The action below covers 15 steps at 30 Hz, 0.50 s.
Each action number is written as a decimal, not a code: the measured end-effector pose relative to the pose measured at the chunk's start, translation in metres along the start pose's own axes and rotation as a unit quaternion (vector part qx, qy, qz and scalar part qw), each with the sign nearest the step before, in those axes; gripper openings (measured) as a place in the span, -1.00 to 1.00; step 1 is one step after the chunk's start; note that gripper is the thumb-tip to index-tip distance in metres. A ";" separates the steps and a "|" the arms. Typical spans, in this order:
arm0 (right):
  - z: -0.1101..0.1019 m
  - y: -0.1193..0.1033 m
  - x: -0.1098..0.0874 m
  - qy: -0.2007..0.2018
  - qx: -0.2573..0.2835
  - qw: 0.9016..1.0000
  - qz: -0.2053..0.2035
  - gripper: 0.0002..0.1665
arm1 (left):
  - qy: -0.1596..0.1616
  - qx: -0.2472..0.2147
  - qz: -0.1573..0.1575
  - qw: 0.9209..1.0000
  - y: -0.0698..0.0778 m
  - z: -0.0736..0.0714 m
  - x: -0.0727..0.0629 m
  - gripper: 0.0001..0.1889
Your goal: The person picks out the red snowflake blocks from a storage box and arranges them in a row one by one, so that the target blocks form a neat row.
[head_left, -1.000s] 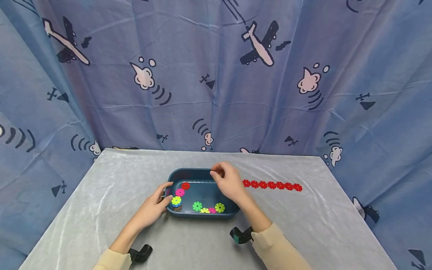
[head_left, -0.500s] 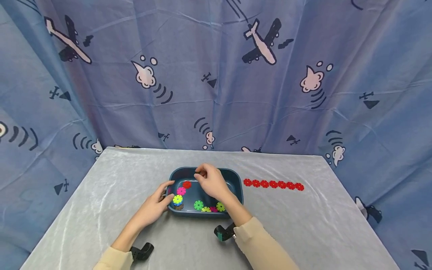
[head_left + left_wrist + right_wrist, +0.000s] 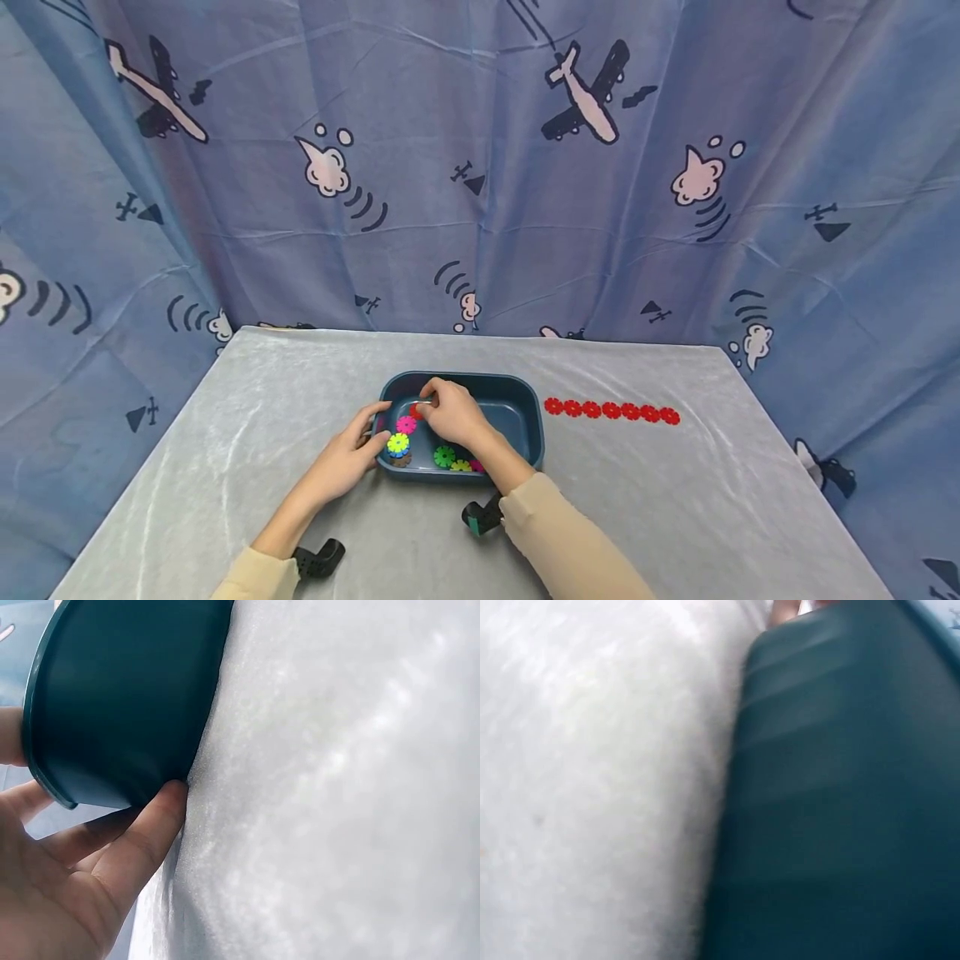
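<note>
In the head view a dark teal plastic tray (image 3: 501,384) stands on the table with notched plastic discs inside. My left hand (image 3: 347,454) holds its left end, thumb at the rim. The left wrist view shows its fingers spread along the tray's outer wall (image 3: 112,712). Over the tray, my right hand (image 3: 452,414) has thumb and forefinger close together at a red disc (image 3: 415,411), which they partly cover. Whether they pinch it is hidden. A pink disc (image 3: 406,425), a yellow disc (image 3: 398,442) and a green disc (image 3: 444,456) lie inside too.
Right of the tray, several red discs (image 3: 611,410) form a straight row on the pale cloth-covered table (image 3: 675,500). A blue curtain (image 3: 480,167) printed with airplanes hangs behind. In the right wrist view the tray's side wall (image 3: 817,787) fills much of the frame.
My right hand has moved left across the tray and down to the red disc. My left hand stays at the tray's left end. The red row looks the same.
</note>
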State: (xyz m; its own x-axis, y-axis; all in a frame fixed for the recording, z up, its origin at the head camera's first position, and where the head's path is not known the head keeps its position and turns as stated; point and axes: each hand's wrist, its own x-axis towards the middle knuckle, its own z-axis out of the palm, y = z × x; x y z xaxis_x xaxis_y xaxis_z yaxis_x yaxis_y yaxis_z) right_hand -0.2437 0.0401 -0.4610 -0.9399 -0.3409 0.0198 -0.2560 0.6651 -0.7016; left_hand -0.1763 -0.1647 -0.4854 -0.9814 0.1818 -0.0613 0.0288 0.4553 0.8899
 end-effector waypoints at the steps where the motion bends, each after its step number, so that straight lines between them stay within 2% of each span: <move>1: 0.002 0.000 0.001 -0.006 -0.011 1.000 0.004 -0.75 | 0.001 0.001 0.001 1.000 0.000 0.000 0.000 -0.49; 8: 0.005 0.001 0.006 -0.034 -0.063 0.997 0.010 -0.69 | 0.002 0.006 0.006 1.000 0.001 -0.001 0.000 -0.48; 15: 0.009 0.006 0.008 -0.058 -0.071 0.996 0.016 -0.66 | -0.003 0.007 0.007 1.000 0.001 -0.002 -0.001 -0.48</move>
State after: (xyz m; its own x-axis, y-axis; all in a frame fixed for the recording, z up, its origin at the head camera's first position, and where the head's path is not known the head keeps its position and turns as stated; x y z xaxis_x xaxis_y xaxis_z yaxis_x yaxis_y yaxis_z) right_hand -0.2507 0.0351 -0.4711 -0.9179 -0.3870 -0.0879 -0.2640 0.7610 -0.5926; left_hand -0.1761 -0.1662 -0.4840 -0.9796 0.1941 -0.0523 0.0448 0.4643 0.8845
